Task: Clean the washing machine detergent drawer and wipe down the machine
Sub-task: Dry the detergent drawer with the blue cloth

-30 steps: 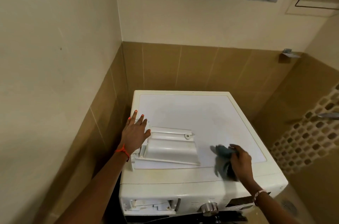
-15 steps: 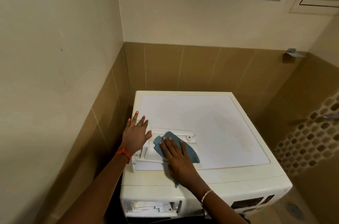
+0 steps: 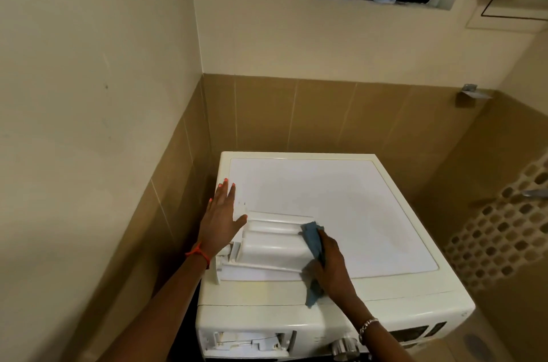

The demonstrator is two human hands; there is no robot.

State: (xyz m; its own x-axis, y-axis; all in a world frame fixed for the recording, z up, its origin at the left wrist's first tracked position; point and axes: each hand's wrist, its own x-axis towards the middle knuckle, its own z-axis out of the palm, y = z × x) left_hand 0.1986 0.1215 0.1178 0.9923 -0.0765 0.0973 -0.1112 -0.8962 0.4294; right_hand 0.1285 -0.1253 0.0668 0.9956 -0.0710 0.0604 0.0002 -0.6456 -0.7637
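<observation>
The drawer point(image 3: 272, 243) lies pulled out on top of the washer point(image 3: 341, 198), near its front left corner. The right hand point(image 3: 332, 266) presses a blue cloth point(image 3: 313, 238) flat against the drawer's right end, fingers closed over it; the left hand point(image 3: 221, 222), open and flat, steadies the other end. The wiping step seems underway; next, probably strokes leftward across the drawer.
</observation>
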